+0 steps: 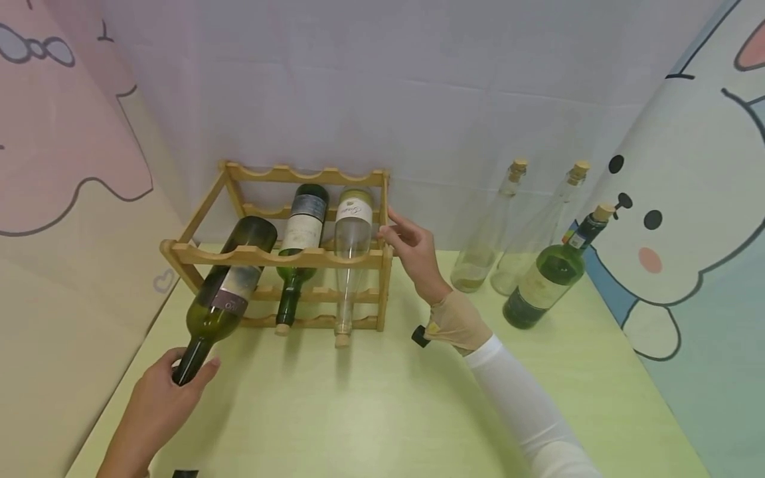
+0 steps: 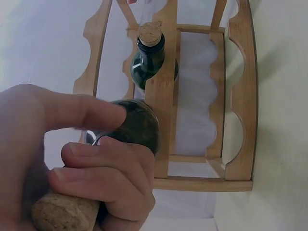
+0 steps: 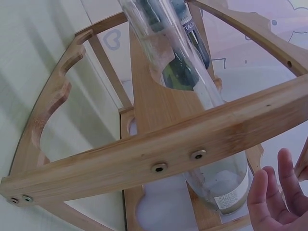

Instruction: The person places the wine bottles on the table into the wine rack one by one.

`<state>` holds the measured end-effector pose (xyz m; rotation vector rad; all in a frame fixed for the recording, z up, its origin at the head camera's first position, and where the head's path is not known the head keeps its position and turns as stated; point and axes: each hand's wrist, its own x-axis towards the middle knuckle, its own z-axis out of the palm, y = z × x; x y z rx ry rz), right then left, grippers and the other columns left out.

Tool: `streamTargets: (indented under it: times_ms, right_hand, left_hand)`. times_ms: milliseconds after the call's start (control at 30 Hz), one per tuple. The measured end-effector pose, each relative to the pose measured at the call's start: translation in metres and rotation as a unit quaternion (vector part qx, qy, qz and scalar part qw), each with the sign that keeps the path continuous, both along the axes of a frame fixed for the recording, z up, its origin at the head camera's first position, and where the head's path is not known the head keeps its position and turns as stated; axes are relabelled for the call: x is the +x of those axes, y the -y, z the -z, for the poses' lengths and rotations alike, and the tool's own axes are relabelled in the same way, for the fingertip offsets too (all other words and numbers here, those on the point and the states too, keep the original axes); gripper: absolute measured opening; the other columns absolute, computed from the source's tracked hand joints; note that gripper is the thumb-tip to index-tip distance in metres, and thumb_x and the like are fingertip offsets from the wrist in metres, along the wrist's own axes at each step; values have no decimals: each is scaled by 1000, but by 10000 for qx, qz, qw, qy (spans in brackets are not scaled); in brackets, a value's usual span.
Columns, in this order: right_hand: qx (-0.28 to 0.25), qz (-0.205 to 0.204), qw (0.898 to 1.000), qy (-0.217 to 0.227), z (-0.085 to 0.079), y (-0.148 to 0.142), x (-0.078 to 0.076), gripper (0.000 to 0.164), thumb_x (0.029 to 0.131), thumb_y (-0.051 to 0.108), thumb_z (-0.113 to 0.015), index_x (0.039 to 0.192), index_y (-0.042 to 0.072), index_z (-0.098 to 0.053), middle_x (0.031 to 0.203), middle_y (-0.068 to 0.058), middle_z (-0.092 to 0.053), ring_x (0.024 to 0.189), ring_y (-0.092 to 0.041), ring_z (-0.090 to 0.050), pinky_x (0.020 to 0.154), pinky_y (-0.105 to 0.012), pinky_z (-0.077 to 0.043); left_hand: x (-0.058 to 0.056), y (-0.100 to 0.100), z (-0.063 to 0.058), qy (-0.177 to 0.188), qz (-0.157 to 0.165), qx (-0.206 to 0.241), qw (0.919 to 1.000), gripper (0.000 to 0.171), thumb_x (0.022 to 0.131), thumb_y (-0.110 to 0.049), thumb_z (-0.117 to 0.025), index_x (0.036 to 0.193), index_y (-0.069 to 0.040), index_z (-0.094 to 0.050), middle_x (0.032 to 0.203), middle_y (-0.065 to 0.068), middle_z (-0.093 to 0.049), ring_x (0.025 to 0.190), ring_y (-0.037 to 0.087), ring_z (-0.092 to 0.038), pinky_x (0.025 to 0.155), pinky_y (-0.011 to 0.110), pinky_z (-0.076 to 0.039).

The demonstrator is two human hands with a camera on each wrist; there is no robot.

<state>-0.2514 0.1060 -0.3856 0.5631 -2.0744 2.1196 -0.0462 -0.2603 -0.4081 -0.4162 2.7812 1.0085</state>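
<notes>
My left hand (image 1: 157,401) grips a dark green wine bottle (image 1: 210,317) by its neck; its cork (image 2: 65,212) sticks out past the curled fingers in the left wrist view. The bottle lies tilted across the upper left of a wooden wine rack (image 1: 269,256), base toward the back. A green bottle (image 1: 303,229) and a clear bottle (image 1: 352,242) lie beside it in the upper tier, corked necks toward me. At the rack's right end, my right hand (image 1: 416,255) has its fingertips against or close by the side frame, fingers loosely extended in the right wrist view.
Two clear corked bottles (image 1: 475,262) and a green corked bottle (image 1: 552,275) stand upright on the table (image 1: 370,411) to the right. A small black object (image 1: 420,336) shows beside the right wrist. Printed cloth (image 1: 382,73) hangs behind the rack.
</notes>
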Motion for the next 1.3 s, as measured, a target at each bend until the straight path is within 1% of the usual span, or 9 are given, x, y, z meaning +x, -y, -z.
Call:
streamTargets:
  times_ms: [133, 267, 400, 533, 633, 833, 933, 1200, 1300]
  right_hand:
    - [-1, 15, 10000, -21, 0, 0, 0, 49, 100, 24, -62, 147, 14, -50, 111, -28, -62, 93, -22, -62, 73, -30, -46]
    - [-37, 30, 10000, -13, 0, 1, -1, 50, 100, 23, -62, 147, 11, -50, 111, -29, -62, 89, -13, -62, 73, -30, -47]
    - [-33, 17, 10000, -1, 0, 1, -1, 48, 100, 23, -62, 146, 13, -51, 110, -26, -64, 90, -16, -63, 74, -31, -48]
    - [-18, -24, 10000, -85, -1, 0, -1, 47, 101, 23, -61, 145, 15, -52, 110, -28, -62, 93, -30, -61, 74, -32, -48]
    - [-38, -38, 9999, -128, -2, 0, -1, 47, 100, 23, -61, 145, 15, -52, 111, -30, -61, 94, -33, -60, 74, -31, -48]
    - [-115, -37, 9999, -70, 0, 1, -1, 47, 100, 22, -62, 145, 15, -52, 111, -29, -62, 89, -18, -61, 72, -30, -47]
    - [-140, -27, 9999, -71, 1, 2, -1, 47, 100, 23, -63, 145, 15, -52, 111, -30, -62, 89, -16, -62, 72, -30, -47]
    - [-181, -12, 9998, -82, 2, 2, -2, 51, 100, 22, -62, 147, 6, -48, 110, -32, -61, 89, -14, -63, 72, -30, -47]
    - [-199, 10, 9998, -75, 1, 2, -2, 50, 100, 21, -62, 146, 5, -49, 110, -32, -61, 88, -14, -62, 73, -30, -48]
  left_hand:
    - [1, -5, 2, -305, 57, -5, 9995, 61, 101, -56, -47, 119, 2, -48, 75, 8, -49, 63, 20, -46, 55, 32, -35]
    - [1, -11, 4, -681, 83, -115, 9976, 57, 102, -57, -45, 113, -1, -49, 70, 6, -43, 59, 18, -42, 51, 31, -33]
    - [-3, -15, 4, -1018, 82, -162, 9946, 52, 102, -55, -46, 108, -4, -50, 66, 5, -42, 54, 17, -40, 49, 31, -32]
    - [-9, -17, 4, -1295, 99, -182, 9914, 47, 103, -52, -47, 103, -5, -49, 64, 4, -41, 51, 16, -38, 47, 31, -32]
    - [-14, -18, 5, -1389, 122, -182, 9901, 46, 103, -51, -47, 102, -5, -49, 63, 3, -40, 49, 15, -38, 46, 31, -32]
    - [-21, -19, 5, -1387, 142, -154, 9901, 48, 104, -49, -46, 110, -2, -51, 63, 4, -41, 49, 16, -39, 46, 31, -33]
    - [-26, -20, 5, -1418, 101, -157, 9897, 50, 104, -50, -46, 111, -1, -51, 63, 4, -41, 50, 17, -40, 45, 31, -33]
    - [-38, -23, 5, -1599, 88, -217, 9869, 51, 103, -53, -44, 97, -2, -49, 61, 4, -41, 46, 17, -39, 43, 30, -33]
    - [-42, -24, 5, -1581, 89, -128, 9873, 52, 103, -53, -44, 94, -3, -49, 61, 4, -43, 46, 17, -40, 42, 30, -33]
